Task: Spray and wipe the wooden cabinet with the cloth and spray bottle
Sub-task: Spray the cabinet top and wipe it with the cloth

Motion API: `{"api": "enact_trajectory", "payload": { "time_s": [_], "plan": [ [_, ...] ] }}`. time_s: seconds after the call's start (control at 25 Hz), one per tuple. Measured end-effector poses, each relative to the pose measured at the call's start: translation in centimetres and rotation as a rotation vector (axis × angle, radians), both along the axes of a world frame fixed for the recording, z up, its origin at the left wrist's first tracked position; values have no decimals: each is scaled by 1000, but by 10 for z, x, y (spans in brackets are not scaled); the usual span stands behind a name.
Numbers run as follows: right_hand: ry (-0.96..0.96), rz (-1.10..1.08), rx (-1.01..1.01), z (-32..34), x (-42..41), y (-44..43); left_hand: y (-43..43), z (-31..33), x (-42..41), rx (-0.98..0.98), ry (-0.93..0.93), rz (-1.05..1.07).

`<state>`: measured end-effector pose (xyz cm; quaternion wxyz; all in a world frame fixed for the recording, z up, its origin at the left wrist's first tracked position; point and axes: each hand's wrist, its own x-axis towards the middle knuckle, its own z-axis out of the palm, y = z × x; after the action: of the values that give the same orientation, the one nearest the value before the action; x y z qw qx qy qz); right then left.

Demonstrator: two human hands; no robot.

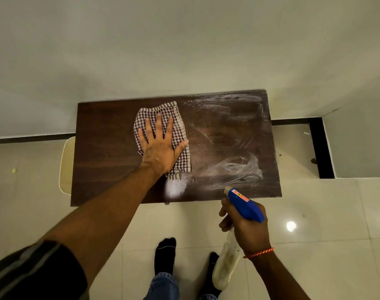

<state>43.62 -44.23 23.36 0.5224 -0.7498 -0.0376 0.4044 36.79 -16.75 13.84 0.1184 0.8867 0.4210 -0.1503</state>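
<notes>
The dark wooden cabinet top (102,148) stands against the wall. Its right half is covered with white spray streaks and droplets; the left half looks plain. A brown-and-white checked cloth (180,124) lies near the middle of the top. My left hand (159,146) presses flat on the cloth with fingers spread. My right hand (247,230) grips a spray bottle (245,205) with a blue head and pale body, held just in front of the cabinet's front right edge, nozzle pointing at the top.
A cream chair seat (66,165) sticks out from under the cabinet's left side. Glossy pale floor tiles (314,213) lie all around. A black skirting strip (321,148) runs along the wall step at the right. My feet in dark socks (165,254) stand before the cabinet.
</notes>
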Motion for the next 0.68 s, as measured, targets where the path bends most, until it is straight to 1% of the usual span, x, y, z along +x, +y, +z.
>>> {"api": "enact_trajectory", "payload": {
  "time_s": [0.2, 0.36, 0.52, 0.68],
  "plan": [
    [5, -1, 11, -7, 18, 13, 55, 7, 31, -51, 7, -15],
    [-28, -13, 26, -2, 17, 10, 46, 5, 24, -11, -37, -35],
    [-42, -17, 35, -1, 13, 0, 0, 1, -6, 3, -72, -90],
    [-34, 5, 27, 4, 5, -10, -91, -3, -58, 41, -24, -149]
  ]
}}
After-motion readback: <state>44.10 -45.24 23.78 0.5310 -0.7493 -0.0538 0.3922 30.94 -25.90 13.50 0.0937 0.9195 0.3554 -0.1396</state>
